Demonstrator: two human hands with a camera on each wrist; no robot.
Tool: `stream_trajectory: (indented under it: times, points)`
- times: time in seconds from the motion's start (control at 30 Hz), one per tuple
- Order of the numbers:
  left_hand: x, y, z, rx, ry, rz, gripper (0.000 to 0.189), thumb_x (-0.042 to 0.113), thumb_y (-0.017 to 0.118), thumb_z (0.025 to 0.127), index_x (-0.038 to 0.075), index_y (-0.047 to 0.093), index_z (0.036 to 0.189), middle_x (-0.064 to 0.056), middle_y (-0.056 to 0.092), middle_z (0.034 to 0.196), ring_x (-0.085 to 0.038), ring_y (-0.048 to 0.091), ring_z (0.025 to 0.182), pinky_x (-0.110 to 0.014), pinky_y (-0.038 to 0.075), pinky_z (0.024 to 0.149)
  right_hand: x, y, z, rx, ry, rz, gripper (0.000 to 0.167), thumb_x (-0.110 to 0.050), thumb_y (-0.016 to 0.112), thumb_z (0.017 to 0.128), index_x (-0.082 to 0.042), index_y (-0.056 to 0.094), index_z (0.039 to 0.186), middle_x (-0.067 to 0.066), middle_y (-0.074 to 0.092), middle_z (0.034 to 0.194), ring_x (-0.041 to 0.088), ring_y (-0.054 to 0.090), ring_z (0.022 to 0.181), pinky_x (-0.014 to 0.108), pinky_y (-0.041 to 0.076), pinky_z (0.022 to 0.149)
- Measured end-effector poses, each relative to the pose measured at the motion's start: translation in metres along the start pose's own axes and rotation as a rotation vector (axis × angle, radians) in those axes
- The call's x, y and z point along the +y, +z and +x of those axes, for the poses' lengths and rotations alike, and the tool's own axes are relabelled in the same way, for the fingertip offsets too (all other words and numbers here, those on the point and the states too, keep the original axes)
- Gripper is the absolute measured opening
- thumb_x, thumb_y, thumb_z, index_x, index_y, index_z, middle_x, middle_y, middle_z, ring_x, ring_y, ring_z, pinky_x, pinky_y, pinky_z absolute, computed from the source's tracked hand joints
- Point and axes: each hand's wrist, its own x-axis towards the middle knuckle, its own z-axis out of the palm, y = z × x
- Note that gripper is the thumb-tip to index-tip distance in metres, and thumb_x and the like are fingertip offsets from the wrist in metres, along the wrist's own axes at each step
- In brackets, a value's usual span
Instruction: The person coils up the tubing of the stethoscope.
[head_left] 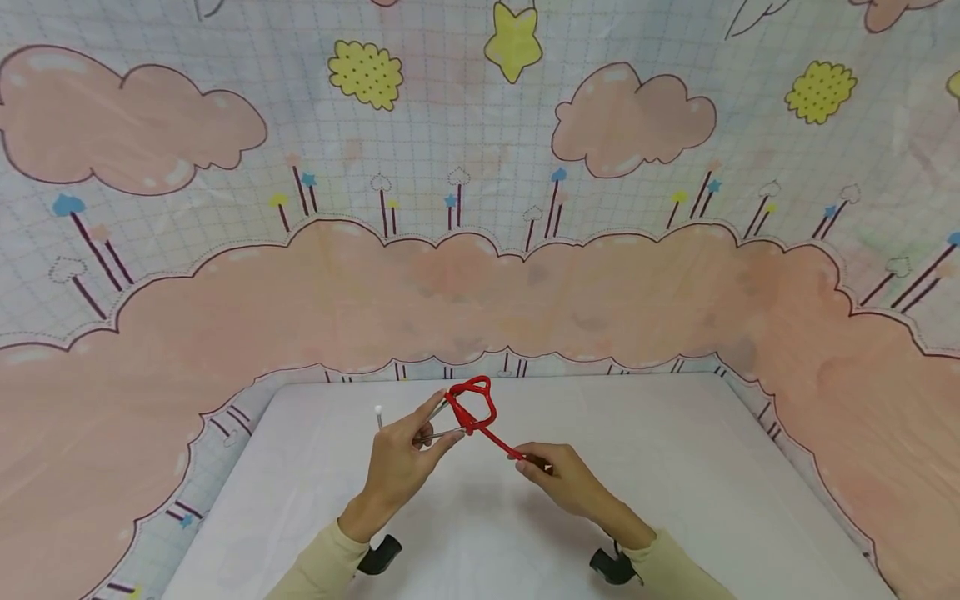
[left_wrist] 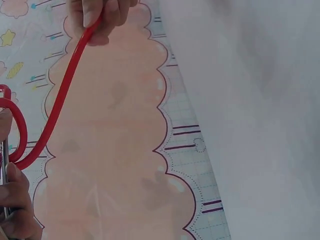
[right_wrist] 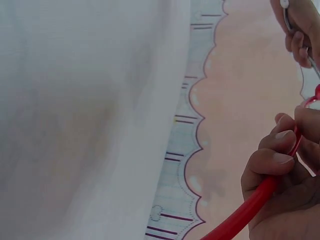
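A shiny red cord point(head_left: 501, 442), thick and tube-like, forms a loop above the table's far part and is wound about the ends of a thin metal wire piece point(head_left: 442, 406). My left hand point(head_left: 401, 458) holds this wire piece between thumb and fingers, and a white-tipped end point(head_left: 378, 410) sticks up behind the knuckles. What kind of tool the metal is cannot be told. With thumb and fingertips my right hand point(head_left: 562, 479) pinches the cord's lower length. In the left wrist view the cord point(left_wrist: 61, 97) runs between both hands; a thick stretch point(right_wrist: 245, 212) passes below my right fingers.
Beneath the hands lies a white table top point(head_left: 450, 542). A cloth printed with clouds and stars point(head_left: 480, 300) hangs behind it and along both sides. A black wrist device point(head_left: 381, 556) sits under the left wrist, another point(head_left: 612, 567) under the right.
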Motion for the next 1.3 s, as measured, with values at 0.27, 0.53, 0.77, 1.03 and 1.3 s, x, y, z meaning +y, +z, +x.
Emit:
stream_trajectory:
  times: [0.27, 0.53, 0.77, 1.03, 1.3]
  points:
    - [-0.005, 0.003, -0.001, -0.01, -0.024, 0.018, 0.065, 0.025, 0.088, 0.071, 0.008, 0.065, 0.129, -0.001, 0.051, 0.058, -0.003, 0.039, 0.057, -0.018, 0.036, 0.052, -0.002, 0.0, -0.01, -0.026, 0.011, -0.019, 0.026, -0.029, 0.062, 0.097, -0.011, 0.071, 0.114, 0.007, 0.07, 0.09, 0.005, 0.051, 0.07, 0.02, 0.046, 0.057]
    - [-0.012, 0.004, -0.001, -0.02, -0.04, 0.056, 0.064, 0.028, 0.087, 0.072, 0.01, 0.066, 0.129, 0.002, 0.049, 0.059, -0.003, 0.037, 0.057, -0.019, 0.035, 0.053, -0.006, -0.003, -0.018, -0.002, -0.025, -0.05, 0.021, -0.028, 0.063, 0.096, -0.014, 0.072, 0.11, -0.004, 0.068, 0.086, 0.002, 0.05, 0.068, 0.02, 0.046, 0.057]
    - [-0.013, 0.006, -0.001, -0.042, -0.052, 0.081, 0.064, 0.029, 0.087, 0.073, 0.008, 0.065, 0.129, 0.002, 0.047, 0.058, -0.003, 0.036, 0.057, -0.018, 0.034, 0.052, -0.013, -0.007, -0.021, 0.026, -0.091, -0.095, 0.015, -0.02, 0.065, 0.095, -0.015, 0.073, 0.106, -0.003, 0.067, 0.081, -0.001, 0.046, 0.064, 0.018, 0.043, 0.054]
    - [-0.011, 0.005, -0.001, -0.074, -0.058, 0.096, 0.063, 0.032, 0.086, 0.075, 0.01, 0.065, 0.13, 0.0, 0.05, 0.058, -0.004, 0.037, 0.056, -0.018, 0.034, 0.051, -0.029, -0.016, -0.026, 0.045, -0.134, -0.134, 0.017, -0.022, 0.067, 0.094, -0.014, 0.073, 0.107, -0.008, 0.064, 0.079, -0.002, 0.046, 0.064, 0.017, 0.043, 0.054]
    - [-0.007, 0.007, -0.001, -0.092, -0.056, 0.129, 0.063, 0.034, 0.085, 0.074, 0.012, 0.065, 0.13, 0.006, 0.05, 0.059, -0.004, 0.038, 0.056, -0.016, 0.035, 0.051, -0.043, -0.018, -0.029, 0.025, -0.178, -0.119, 0.018, -0.022, 0.068, 0.093, -0.015, 0.073, 0.108, -0.012, 0.062, 0.08, -0.002, 0.048, 0.066, 0.018, 0.047, 0.055]
